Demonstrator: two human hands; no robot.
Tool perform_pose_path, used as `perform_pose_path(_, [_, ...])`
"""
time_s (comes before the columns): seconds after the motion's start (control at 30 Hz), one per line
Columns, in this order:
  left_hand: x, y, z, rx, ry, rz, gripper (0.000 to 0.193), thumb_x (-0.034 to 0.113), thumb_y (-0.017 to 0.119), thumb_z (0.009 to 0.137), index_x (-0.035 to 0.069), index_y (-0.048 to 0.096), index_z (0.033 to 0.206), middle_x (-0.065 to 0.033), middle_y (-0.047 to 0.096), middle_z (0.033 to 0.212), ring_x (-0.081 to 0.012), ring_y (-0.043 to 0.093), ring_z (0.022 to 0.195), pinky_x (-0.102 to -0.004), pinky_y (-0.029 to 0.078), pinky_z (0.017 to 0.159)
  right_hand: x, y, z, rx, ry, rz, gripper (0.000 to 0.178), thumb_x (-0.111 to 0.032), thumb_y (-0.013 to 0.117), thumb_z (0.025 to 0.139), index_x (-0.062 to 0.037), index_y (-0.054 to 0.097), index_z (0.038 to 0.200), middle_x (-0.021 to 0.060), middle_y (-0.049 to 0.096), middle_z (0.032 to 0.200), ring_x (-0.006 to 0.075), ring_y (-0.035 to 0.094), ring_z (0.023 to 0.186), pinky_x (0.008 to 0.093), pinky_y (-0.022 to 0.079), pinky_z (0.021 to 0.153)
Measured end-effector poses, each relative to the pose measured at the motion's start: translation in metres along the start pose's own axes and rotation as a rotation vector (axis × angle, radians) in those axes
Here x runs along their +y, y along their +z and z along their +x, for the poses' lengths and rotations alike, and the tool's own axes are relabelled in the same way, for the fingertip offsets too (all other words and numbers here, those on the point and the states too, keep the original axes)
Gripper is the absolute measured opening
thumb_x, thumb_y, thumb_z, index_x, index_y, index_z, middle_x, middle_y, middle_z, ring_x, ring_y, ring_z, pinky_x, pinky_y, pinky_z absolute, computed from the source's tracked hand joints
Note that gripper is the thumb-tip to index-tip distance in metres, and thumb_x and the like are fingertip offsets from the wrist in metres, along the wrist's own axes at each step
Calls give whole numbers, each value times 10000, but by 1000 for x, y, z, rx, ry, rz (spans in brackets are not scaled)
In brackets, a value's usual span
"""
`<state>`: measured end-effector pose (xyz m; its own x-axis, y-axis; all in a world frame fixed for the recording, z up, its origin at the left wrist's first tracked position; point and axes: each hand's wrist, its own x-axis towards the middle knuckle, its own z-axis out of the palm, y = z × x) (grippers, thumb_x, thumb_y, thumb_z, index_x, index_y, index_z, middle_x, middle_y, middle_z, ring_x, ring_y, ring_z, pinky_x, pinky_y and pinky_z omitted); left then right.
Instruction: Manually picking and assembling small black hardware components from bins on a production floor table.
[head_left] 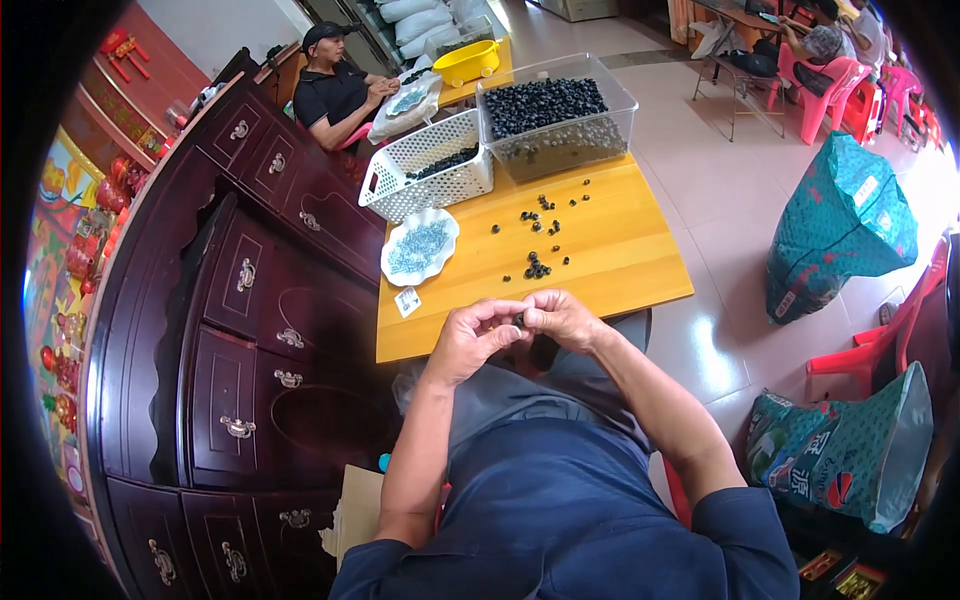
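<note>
Over the table's front edge my two hands meet with fingertips pinched together. Between them shows a small dark round piece (519,321), partly covered by the fingers. My left hand (470,340) has thumb and forefinger closed on it from the left. From the right, my right hand (566,318) pinches at the same piece. Beyond the hands, several loose black pieces (537,269) lie scattered on the yellow wooden table (620,240). A white scalloped plate (451,232) of tiny bluish clear parts stands left of them.
A clear bin (545,160) heaped with black pieces and a white perforated basket (400,195) stand behind. Dark drawers (250,280) flank the left. A person (335,90) works at the far left, near a yellow container (467,64). Teal sacks (830,230) and red chairs (845,365) are right.
</note>
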<state>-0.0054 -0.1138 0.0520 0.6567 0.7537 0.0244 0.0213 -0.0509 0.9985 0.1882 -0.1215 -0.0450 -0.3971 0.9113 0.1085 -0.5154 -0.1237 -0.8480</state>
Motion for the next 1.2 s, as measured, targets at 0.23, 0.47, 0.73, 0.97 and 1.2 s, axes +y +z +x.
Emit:
perform_pose_path(0.23, [-2,-1,3,2,75,78,163,-6,689,900,-24,645,1056,-42,695,926,-107,698,812,-236,554,739,-1,8,-1,19,4,32,163,-221,675,927,-63,664,890,-1,678,821,76,612,736,244,508,689])
perform_pose_path(0.47, [-11,3,5,78,128,147,173,63,707,915,-10,647,1061,-19,678,908,-85,654,793,-231,543,758,0,9,0,30,-16,42,188,-250,666,939,-72,658,877,-1,669,812,77,602,728,245,500,691])
perform_pose_path(0.73, [-10,1,8,46,138,57,176,75,701,925,-5,656,1076,-18,671,903,-87,652,791,-237,556,747,-1,7,0,7,-14,112,241,-304,663,960,-74,659,890,3,666,823,81,601,747,256,502,704])
perform_pose_path(0.97, [-19,-1,10,118,152,158,110,16,671,921,-20,658,1025,-18,662,856,-91,667,783,-225,542,691,-1,5,1,-1,51,67,254,-312,623,985,-66,663,937,9,664,853,96,603,772,266,506,718])
perform_pose_path(1.2, [-39,-30,17,112,-64,158,126,90,615,973,-6,666,1038,-22,678,845,-78,640,737,-225,538,679,2,10,3,168,206,-63,304,-338,562,1010,-53,663,1031,23,653,893,118,599,810,285,512,731])
